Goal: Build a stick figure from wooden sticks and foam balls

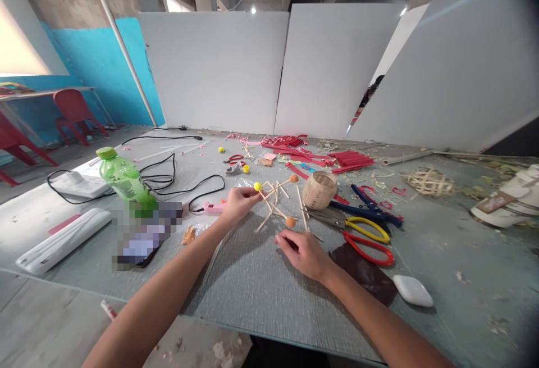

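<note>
On my feed, a stick frame (pixel 274 207) stands mid-picture.
Left hand (pixel 241 205) pinches it by a yellow ball (pixel 257 186); right hand (pixel 306 255) curls below an orange ball (pixel 290 222), grip I cannot tell.

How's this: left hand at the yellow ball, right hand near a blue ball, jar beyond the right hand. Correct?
Colour's wrong: the right hand is near an orange ball, not a blue one, per the head view. Rest stands: left hand at the yellow ball, jar beyond the right hand.
</note>
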A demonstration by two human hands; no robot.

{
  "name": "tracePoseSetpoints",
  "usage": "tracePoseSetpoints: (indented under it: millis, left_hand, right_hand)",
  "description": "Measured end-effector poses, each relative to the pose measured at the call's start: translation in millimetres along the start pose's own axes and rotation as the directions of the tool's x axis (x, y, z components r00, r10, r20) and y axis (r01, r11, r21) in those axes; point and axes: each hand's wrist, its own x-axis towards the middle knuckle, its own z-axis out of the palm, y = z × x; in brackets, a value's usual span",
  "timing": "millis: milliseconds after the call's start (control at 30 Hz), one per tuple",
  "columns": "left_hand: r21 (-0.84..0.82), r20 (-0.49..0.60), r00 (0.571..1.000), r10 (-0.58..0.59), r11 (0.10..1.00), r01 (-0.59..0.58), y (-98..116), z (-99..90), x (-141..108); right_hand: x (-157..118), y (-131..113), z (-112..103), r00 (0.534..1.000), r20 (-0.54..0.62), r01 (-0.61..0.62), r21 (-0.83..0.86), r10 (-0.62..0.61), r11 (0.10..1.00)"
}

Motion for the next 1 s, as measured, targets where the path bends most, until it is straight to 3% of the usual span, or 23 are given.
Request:
tracePoseSetpoints:
  millis: [100, 200, 267, 533, 700, 833, 1000]
  left_hand:
    - [0.007, 0.001, 1.000, -0.002, 1.000, 0.002, 1, -0.6, 0]
    - [0.008, 0.000, 1.000, -0.001, 1.000, 0.001, -1, -0.6, 1]
    - [0.006, -0.002, 1.000, -0.001, 1.000, 0.001, -1, -0.3, 1]
    - [-0.002, -0.023, 1.000, -0.009, 1.000, 0.008, 2, 2.2, 1]
    - [-0.011, -0.006, 1.000, -0.005, 1.000, 0.005, 1, 2.3, 1]
    - [-0.027, 0.006, 1.000, 0.007, 1.000, -0.007, 0, 1.8, 1]
    - [-0.037, 0.017, 1.000, 0.023, 0.999, -0.022, 0, 1.9, -1]
  right_hand:
    - [1, 4, 2, 0.989, -0.147, -0.030, 0.017, 0.032, 0.999]
    - [3, 8, 5, 0.926, -0.371, -0.046, 0.081, 0.073, 0.996]
    - [5, 8, 5, 0.887, -0.448, -0.044, 0.161, 0.112, 0.986]
    - [20, 1, 6, 0.872, -0.399, -0.093, 0.435, 0.284, 0.896]
    - [26, 11, 11, 0.901, -0.336, -0.109, 0.435, 0.274, 0.894]
    - [39, 22, 7, 0.887, -0.346, -0.147, 0.415, 0.306, 0.898]
    - [69, 25, -6, 0.891, -0.264, -0.150, 0.597, 0.369, 0.788]
